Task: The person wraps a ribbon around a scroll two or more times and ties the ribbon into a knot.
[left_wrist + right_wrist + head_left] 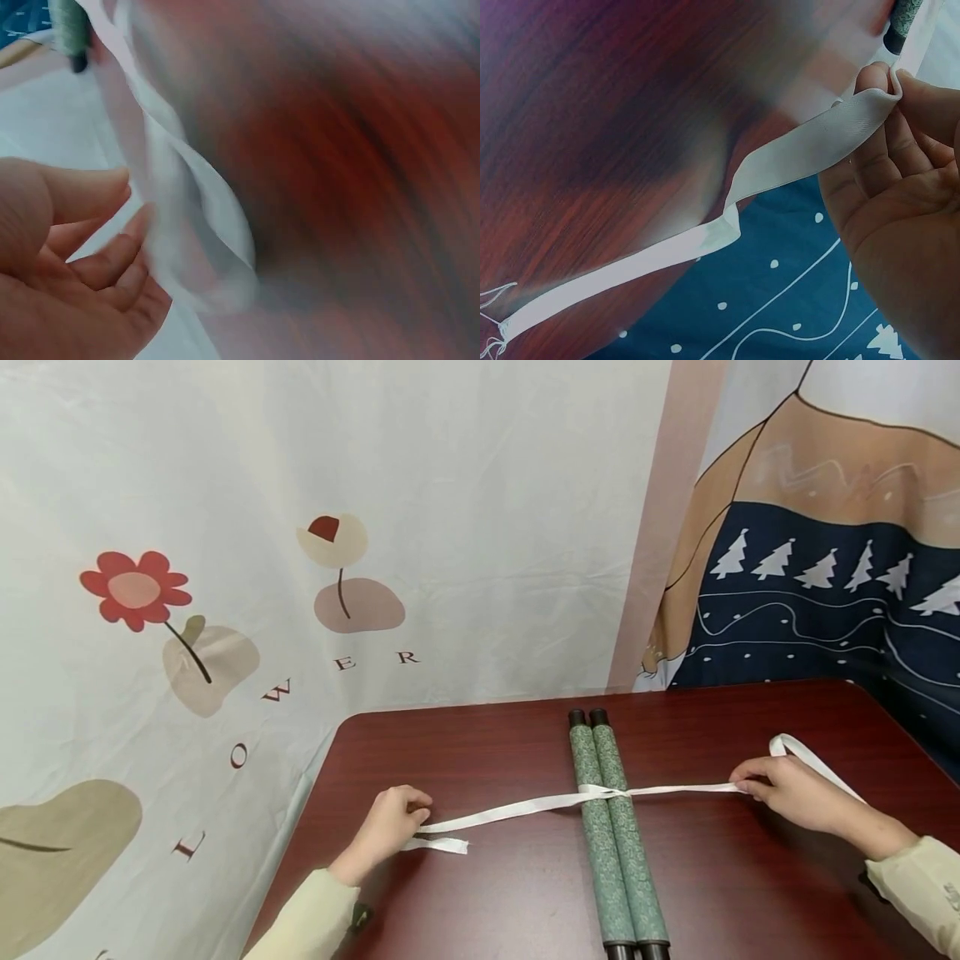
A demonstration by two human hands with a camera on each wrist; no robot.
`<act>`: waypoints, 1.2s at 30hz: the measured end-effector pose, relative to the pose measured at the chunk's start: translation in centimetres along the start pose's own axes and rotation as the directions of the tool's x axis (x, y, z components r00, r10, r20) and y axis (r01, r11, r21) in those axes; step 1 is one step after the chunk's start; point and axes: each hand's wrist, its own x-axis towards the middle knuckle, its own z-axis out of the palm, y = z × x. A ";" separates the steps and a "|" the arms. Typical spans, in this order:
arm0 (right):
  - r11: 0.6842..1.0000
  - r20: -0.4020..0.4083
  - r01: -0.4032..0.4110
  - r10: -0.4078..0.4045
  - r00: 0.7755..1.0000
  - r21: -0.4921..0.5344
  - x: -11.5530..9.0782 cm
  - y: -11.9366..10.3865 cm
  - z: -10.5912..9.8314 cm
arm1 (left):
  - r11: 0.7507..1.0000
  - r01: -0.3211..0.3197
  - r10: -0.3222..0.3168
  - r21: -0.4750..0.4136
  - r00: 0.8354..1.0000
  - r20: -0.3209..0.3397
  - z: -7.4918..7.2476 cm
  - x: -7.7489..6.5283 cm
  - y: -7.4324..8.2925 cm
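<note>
two green patterned rolls (600, 852) with black ends lie side by side on the dark red table (465, 752), running away from the person. a white ribbon (517, 810) lies across them, crossing over itself on top of the rolls, and one length of it runs out to each side.

of the two hands, the right hand (795, 789) pinches the ribbon between thumb and fingers, to the right of the rolls and well apart from them; beyond that pinch the spare ribbon bends back past the hand, and the right wrist view shows its frayed end with loose threads. the left hand (386, 822) is on the other side, fingers loosely curved and thumb near them. the ribbon hangs in a blurred loop just beside its fingertips, not between them; whether they touch it, i cannot tell. a short ribbon end (453, 846) shows just beside that hand.

both arms wear pale sleeves (307, 914). behind the table hangs a pale cloth (487, 527) printed with a red flower (135, 591), and at the right a dark blue cloth (795, 610) with white trees
</note>
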 end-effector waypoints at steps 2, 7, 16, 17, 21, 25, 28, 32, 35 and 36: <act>1.000 -0.006 -0.002 0.002 1.000 0.000 0.0 0.0 0.0 | 0.999 -0.007 0.007 -0.051 1.000 -0.012 0.4 0.4 1.3; 1.000 0.002 -0.028 0.028 1.000 0.001 0.1 0.0 -0.3 | 0.982 -0.052 0.059 -0.182 0.998 0.031 1.8 1.5 4.6; 1.000 -0.005 -0.026 0.026 1.000 0.010 0.0 -0.2 0.1 | 0.944 -0.216 0.259 -0.249 0.954 0.153 6.4 3.4 8.8; 1.000 -0.007 -0.026 0.026 1.000 0.007 0.0 -0.2 0.2 | 0.941 -0.229 0.274 -0.248 0.947 0.167 6.9 3.6 9.2; 1.000 -0.004 -0.028 0.028 1.000 -0.003 -0.1 -0.2 0.3 | 0.949 -0.231 0.282 -0.215 0.928 0.243 8.2 4.4 10.9; 0.999 -0.004 -0.038 0.038 0.999 -0.007 -0.2 -0.1 0.3 | 0.950 -0.304 0.310 -0.070 0.895 0.321 9.1 5.3 12.2; 0.999 -0.002 -0.041 0.041 0.999 -0.003 -0.2 -0.1 0.3 | 0.939 -0.344 0.308 0.030 0.874 0.377 9.4 5.8 12.8; 0.999 0.010 -0.049 0.049 0.999 0.008 -0.1 -0.1 0.3 | 0.944 -0.325 0.277 0.046 0.865 0.419 9.7 6.0 12.9; 0.999 0.017 -0.054 0.054 0.998 0.006 -0.1 -0.1 0.2 | 0.949 -0.314 0.282 0.008 0.862 0.421 9.9 6.0 12.4; 0.999 0.018 -0.054 0.054 0.998 0.005 -0.1 -0.1 0.2 | 0.952 -0.305 0.283 -0.017 0.860 0.424 9.9 6.0 12.2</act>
